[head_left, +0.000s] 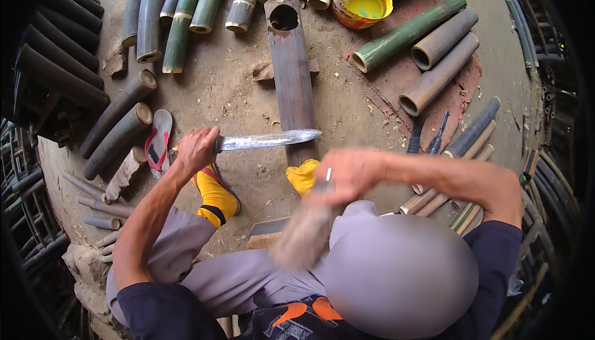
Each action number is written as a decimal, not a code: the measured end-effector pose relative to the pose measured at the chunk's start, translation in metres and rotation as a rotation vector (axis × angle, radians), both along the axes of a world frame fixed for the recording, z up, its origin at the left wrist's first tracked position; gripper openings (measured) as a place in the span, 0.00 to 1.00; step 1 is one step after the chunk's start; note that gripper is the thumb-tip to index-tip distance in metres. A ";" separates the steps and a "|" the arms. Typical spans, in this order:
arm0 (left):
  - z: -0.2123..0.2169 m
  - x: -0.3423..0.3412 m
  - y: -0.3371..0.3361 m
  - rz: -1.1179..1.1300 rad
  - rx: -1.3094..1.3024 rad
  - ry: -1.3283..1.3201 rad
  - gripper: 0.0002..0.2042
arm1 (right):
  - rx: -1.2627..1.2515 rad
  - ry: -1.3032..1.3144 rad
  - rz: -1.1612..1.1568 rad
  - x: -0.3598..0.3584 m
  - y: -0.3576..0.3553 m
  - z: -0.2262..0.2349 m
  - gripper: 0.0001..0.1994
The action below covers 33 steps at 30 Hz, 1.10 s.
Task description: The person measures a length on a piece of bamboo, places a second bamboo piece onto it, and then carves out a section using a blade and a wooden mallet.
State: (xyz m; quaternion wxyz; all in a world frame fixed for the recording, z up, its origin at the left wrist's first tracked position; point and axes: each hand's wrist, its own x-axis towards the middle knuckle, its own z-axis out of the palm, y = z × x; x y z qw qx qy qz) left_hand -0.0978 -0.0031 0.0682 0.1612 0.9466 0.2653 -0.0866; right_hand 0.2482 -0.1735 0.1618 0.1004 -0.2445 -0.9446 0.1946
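Here, our left hand (197,146) is wrapped round the knife (269,140), crosswise to the plank (290,83), whose near end lies closer to our blurred right hand (343,176), whose grip we cannot tell.

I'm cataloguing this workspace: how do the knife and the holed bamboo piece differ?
The knife has a shiny silver blade; the bamboo piece is dull grey-brown. The knife points rightward from the left hand; the bamboo piece extends away from the person. Both are long.

A red-strapped flip-flop (162,123) lies left, well apart from a yellow bucket (352,19).
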 end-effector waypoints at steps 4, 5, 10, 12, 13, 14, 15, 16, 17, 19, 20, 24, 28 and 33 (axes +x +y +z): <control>-0.003 0.002 0.004 0.015 0.015 -0.031 0.10 | -0.372 -0.504 -0.396 0.007 0.021 0.011 0.45; -0.004 -0.003 0.001 0.010 0.011 -0.036 0.10 | -0.376 -0.341 -0.358 0.000 0.007 0.006 0.44; 0.000 0.005 0.005 -0.013 0.042 0.007 0.11 | -0.465 0.031 -0.208 0.001 0.001 -0.015 0.28; -0.004 0.007 0.004 -0.020 0.039 0.018 0.12 | -0.340 -0.284 -0.268 0.027 0.023 -0.028 0.33; -0.005 0.000 0.007 -0.015 0.040 0.023 0.12 | -0.409 -0.360 -0.378 0.014 0.026 -0.010 0.37; -0.008 0.002 0.009 -0.007 0.049 0.013 0.12 | -0.474 -0.447 -0.499 0.004 0.025 0.013 0.40; -0.008 -0.003 0.008 0.018 0.036 0.014 0.11 | -0.362 -0.276 -0.379 -0.009 0.013 0.011 0.37; -0.011 -0.002 0.008 -0.002 0.016 0.009 0.11 | -0.230 -0.134 -0.259 -0.019 -0.001 0.012 0.33; -0.007 -0.003 0.010 -0.007 0.021 0.012 0.12 | -0.077 0.003 -0.147 -0.030 -0.014 0.013 0.30; -0.007 0.003 0.009 -0.017 0.034 0.005 0.11 | 0.190 0.276 0.085 -0.017 -0.005 0.008 0.30; -0.008 0.003 0.009 -0.021 0.042 -0.008 0.11 | -0.050 0.034 -0.031 -0.004 -0.001 -0.011 0.32; -0.008 0.012 0.014 -0.015 0.037 0.010 0.11 | -0.193 -0.455 -0.383 0.018 0.021 0.000 0.41; -0.005 0.007 0.014 -0.010 0.068 -0.022 0.11 | -0.150 0.136 -0.094 -0.028 -0.029 -0.005 0.23; -0.006 0.019 0.020 -0.004 0.045 -0.017 0.10 | -0.173 -0.443 -0.417 0.030 0.042 -0.009 0.40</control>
